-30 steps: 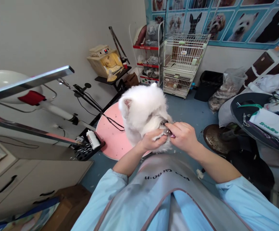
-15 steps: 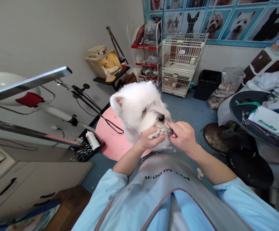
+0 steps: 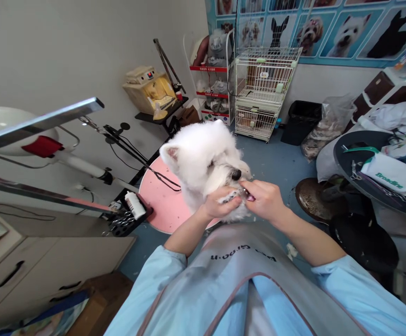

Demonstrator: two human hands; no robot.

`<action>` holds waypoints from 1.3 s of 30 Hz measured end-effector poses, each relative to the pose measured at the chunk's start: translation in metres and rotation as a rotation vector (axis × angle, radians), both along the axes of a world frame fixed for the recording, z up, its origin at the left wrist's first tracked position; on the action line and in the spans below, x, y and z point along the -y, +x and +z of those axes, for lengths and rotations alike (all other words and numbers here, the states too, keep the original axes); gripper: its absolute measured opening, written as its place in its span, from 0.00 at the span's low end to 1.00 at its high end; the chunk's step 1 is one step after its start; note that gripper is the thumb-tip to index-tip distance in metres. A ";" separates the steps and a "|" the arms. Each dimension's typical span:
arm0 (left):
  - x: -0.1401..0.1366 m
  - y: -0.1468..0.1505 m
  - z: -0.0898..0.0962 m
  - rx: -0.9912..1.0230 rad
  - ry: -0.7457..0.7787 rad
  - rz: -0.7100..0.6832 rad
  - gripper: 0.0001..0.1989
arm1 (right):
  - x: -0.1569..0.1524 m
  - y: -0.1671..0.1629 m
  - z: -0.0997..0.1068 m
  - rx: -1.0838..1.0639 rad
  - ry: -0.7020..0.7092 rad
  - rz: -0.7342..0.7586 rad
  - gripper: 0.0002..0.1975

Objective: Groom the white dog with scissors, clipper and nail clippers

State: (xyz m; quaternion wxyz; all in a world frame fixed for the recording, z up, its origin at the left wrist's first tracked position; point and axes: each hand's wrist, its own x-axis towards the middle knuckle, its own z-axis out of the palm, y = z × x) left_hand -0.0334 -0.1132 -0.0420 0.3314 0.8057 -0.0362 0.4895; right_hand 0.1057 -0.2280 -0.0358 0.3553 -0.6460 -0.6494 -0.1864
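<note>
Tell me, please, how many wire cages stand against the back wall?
2: the larger upper cage sits stacked on the smaller lower cage, beside the red-shelved rack. Others may be hidden.

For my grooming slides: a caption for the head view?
Left hand steadies a white dog's chin; right hand works at its muzzle.

We see the white dog [image 3: 206, 163] has turned its head from facing away to a side profile, nose toward our right hand [image 3: 264, 200]. Our left hand [image 3: 220, 205] has shifted slightly, now cupping under its chin.
</note>
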 end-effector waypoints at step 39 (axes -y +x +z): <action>-0.005 0.006 0.011 -0.052 -0.251 0.257 0.21 | 0.012 -0.003 -0.020 -0.060 0.092 -0.007 0.15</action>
